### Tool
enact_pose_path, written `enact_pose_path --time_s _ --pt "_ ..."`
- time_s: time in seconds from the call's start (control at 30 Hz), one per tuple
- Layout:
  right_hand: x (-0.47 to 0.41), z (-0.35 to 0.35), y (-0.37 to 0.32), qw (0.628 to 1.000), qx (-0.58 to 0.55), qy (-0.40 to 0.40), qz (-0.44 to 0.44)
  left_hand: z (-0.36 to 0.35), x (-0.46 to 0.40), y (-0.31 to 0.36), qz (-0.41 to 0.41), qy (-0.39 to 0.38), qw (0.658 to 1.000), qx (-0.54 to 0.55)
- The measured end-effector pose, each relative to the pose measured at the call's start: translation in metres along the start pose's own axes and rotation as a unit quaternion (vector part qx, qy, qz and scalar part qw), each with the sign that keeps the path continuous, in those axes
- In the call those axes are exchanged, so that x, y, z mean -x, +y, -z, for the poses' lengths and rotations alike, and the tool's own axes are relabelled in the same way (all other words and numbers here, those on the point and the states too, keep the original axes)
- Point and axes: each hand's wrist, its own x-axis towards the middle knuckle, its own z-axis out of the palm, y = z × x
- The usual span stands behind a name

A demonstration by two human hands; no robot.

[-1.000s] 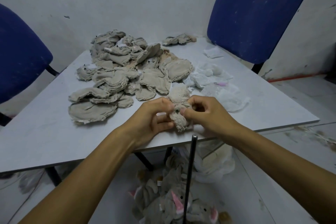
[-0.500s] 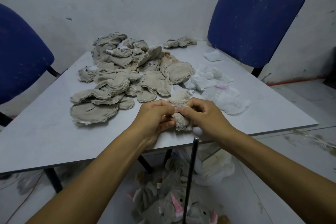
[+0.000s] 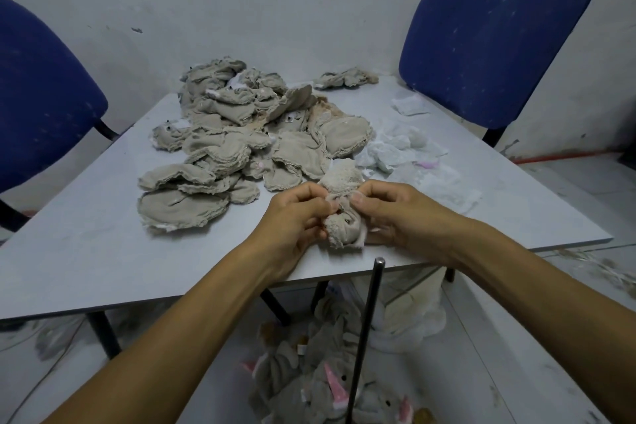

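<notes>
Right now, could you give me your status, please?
Left hand, right hand pinching plush piece near table edge. Fabric pile behind. Metal rod upright below.

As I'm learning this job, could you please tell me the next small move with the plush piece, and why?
Probably lower the plush piece onto the metal rod: left hand and right hand pinch it beside a small opening, and the rod stands upright just below them.
</notes>
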Motion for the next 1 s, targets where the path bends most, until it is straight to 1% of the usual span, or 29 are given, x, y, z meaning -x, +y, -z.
enact_pose_path --time_s 0.07,0.17,0.23,0.37,0.47,0.63,0.7,0.77,0.9,0.93,0.97,1.0 --pt "0.001 0.001 0.001 0.999 0.045 0.000 0.007 0.005 0.000 0.002 0.012 -0.035 0.999 0.009" --pt "0.003 0.000 0.006 0.991 0.122 0.031 0.046 0.008 0.001 0.002 0.022 -0.069 0.997 -0.001" --pt "0.004 0.001 0.007 0.984 0.163 0.046 0.063 0.008 0.001 0.001 0.017 -0.068 0.997 -0.012" --pt "0.005 -0.003 0.007 0.979 0.178 0.055 0.077 0.007 0.002 0.001 0.009 -0.056 0.998 -0.026" --pt "0.003 -0.008 0.011 0.968 0.206 0.114 0.090 0.005 0.003 0.001 0.003 -0.060 0.998 -0.033" --pt "-0.001 -0.013 0.020 0.930 0.261 0.229 0.117 0.001 0.006 -0.001 -0.020 -0.081 0.994 -0.075" --pt "-0.003 -0.013 0.020 0.926 0.254 0.253 0.121 0.000 0.008 -0.003 -0.030 -0.084 0.991 -0.097" --pt "-0.004 -0.012 0.018 0.932 0.228 0.259 0.110 0.001 0.009 -0.003 -0.031 -0.086 0.990 -0.103" --pt "-0.006 -0.011 0.013 0.957 0.137 0.246 0.069 0.003 0.007 0.001 0.007 -0.118 0.992 -0.052" --pt "-0.006 -0.009 0.012 0.966 0.117 0.225 0.055 0.003 0.006 0.000 0.014 -0.116 0.992 -0.038" --pt "-0.006 -0.007 0.010 0.978 0.084 0.189 0.037 0.002 0.005 0.000 0.019 -0.103 0.994 -0.024" --pt "-0.004 -0.005 0.009 0.990 0.033 0.135 0.015 0.003 0.003 -0.001 0.020 -0.083 0.996 -0.009"
